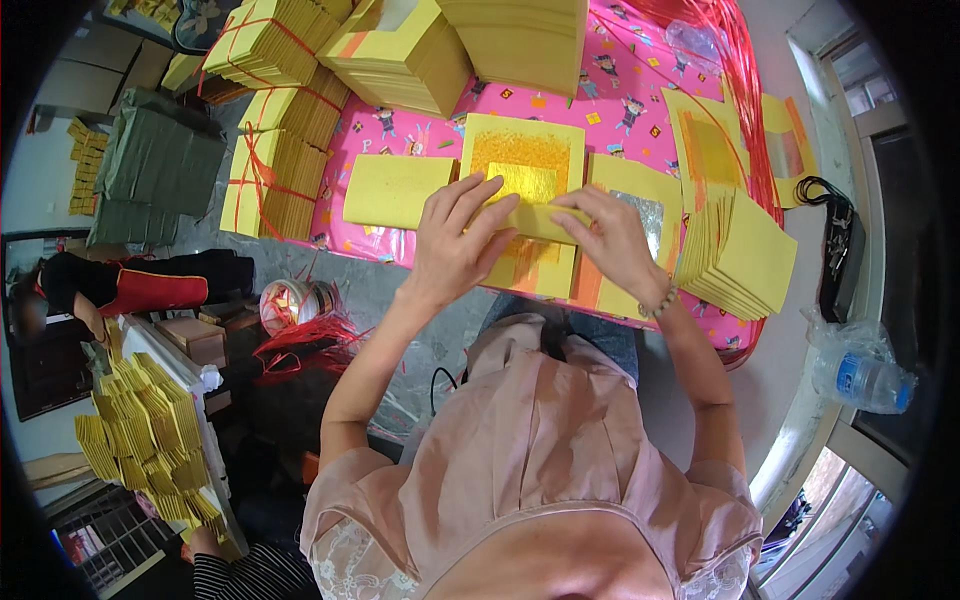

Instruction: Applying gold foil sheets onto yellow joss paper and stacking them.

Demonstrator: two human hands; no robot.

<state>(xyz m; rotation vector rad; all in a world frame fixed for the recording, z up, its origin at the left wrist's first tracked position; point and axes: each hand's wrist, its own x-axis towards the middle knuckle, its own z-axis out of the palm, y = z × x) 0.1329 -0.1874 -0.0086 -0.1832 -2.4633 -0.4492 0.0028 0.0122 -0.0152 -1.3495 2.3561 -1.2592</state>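
A yellow paper sheet [545, 222] with a patch of gold foil lies in front of me, its near edge folded up into a narrow strip. My left hand [460, 230] holds the left part of this fold, fingers on top and thumb along it. At the fold's right end, my right hand [612, 235] pinches the paper between thumb and fingers. Beside my left hand lies a folded yellow paper packet [390, 188]. Under and beside my right hand is a yellow sheet with silver foil [640, 212]. A fanned pile of folded yellow papers [740, 255] stands farther right.
A pink patterned cloth [625, 105] covers the table. Tied yellow paper bundles [285, 150] and tall stacks [400, 65] stand at the back left. Red plastic strings [750, 120] hang on the right. Left, a person in a red apron [160, 288] stands by another paper-laden table [215, 440].
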